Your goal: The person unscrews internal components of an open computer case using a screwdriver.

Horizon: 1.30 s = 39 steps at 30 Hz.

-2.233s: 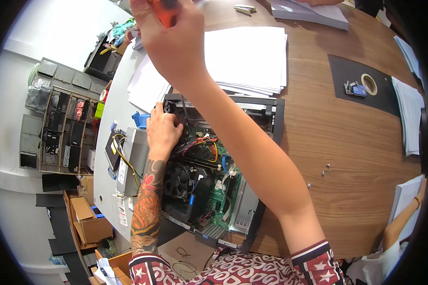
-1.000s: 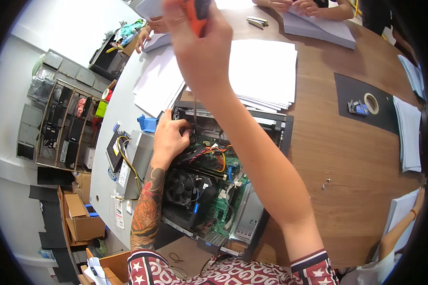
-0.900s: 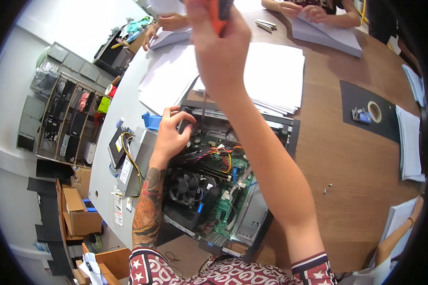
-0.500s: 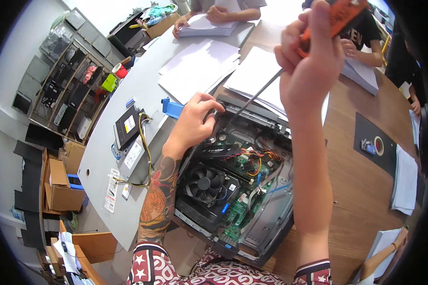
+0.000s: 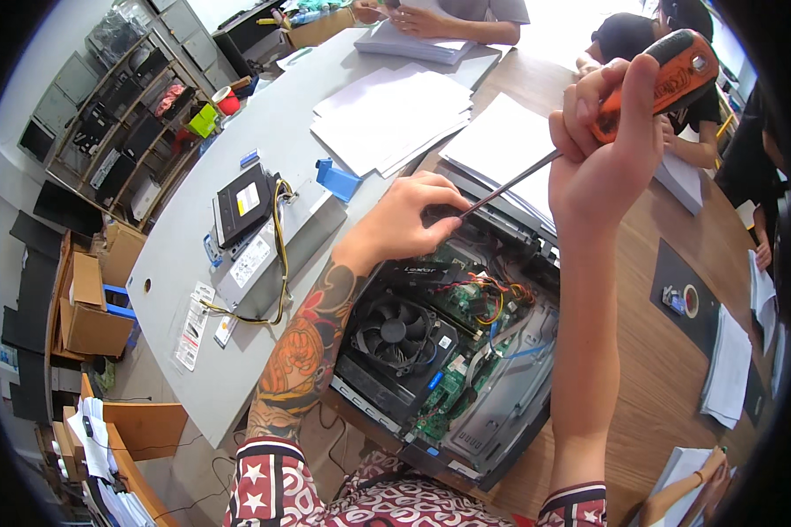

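Observation:
My right hand (image 5: 605,167) is closed round an orange-and-black screwdriver (image 5: 661,86), raised at upper right, its long shaft slanting down into the back corner of an open black computer case (image 5: 488,435). My left hand (image 5: 402,215) grips that back left corner, fingers curled over a dark part where the shaft ends; the tip itself is hidden. Inside the case are a cooling fan (image 5: 392,330), green board and coloured cables. Left of it lie a silver power supply (image 5: 263,254) with yellow-black cables, a black drive (image 5: 240,198) and a blue plastic piece (image 5: 337,179).
Loose paper sheets (image 5: 391,110) lie behind the case, paper stacks (image 5: 725,369) at right. A dark mat (image 5: 664,281) bears a tape roll. Co-workers' hands (image 5: 417,22) handle paper across the table and at the right edge. Cardboard boxes (image 5: 97,325) stand beyond the left table edge.
My right hand has moved right from over the case, tilting the screwdriver from near upright to a slant. My left hand stays at the case corner. The view has shifted and turned.

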### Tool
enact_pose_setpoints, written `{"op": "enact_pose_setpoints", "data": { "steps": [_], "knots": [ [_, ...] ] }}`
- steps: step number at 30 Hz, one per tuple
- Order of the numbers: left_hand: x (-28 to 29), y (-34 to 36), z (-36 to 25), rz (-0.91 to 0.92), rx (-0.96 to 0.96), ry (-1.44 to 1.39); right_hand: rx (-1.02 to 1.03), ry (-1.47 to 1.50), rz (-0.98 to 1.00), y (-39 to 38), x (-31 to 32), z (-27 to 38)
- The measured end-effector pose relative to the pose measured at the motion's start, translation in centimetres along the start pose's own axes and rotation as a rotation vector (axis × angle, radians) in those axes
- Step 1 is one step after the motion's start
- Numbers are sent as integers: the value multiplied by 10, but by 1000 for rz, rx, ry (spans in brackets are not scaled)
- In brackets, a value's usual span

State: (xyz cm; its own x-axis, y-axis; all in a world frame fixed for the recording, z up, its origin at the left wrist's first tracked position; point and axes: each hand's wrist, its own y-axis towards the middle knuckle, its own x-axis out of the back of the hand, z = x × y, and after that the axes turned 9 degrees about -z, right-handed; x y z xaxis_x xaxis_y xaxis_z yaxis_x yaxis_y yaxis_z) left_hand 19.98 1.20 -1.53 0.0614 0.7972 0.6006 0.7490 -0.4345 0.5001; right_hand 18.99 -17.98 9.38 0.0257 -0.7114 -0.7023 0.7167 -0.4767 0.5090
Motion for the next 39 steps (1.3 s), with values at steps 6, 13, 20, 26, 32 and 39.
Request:
{"op": "enact_pose_setpoints", "data": {
  "steps": [6,13,20,26,32,39],
  "knots": [
    [-6,4,3,-44,-54,-34,-8,-18,-64,2,1,4],
    [-8,3,2,-17,54,-96,1,-14,-42,3,3,3],
    [-9,2,4,-5,103,-71,18,-1,-35,1,3,1],
    [-6,2,3,-20,66,-62,22,-6,-34,1,3,1],
    [-6,1,5,7,128,-79,9,-11,-14,0,4,1],
    [-8,1,3,18,203,-90,1,-48,-5,0,6,-1]
  ]
}}
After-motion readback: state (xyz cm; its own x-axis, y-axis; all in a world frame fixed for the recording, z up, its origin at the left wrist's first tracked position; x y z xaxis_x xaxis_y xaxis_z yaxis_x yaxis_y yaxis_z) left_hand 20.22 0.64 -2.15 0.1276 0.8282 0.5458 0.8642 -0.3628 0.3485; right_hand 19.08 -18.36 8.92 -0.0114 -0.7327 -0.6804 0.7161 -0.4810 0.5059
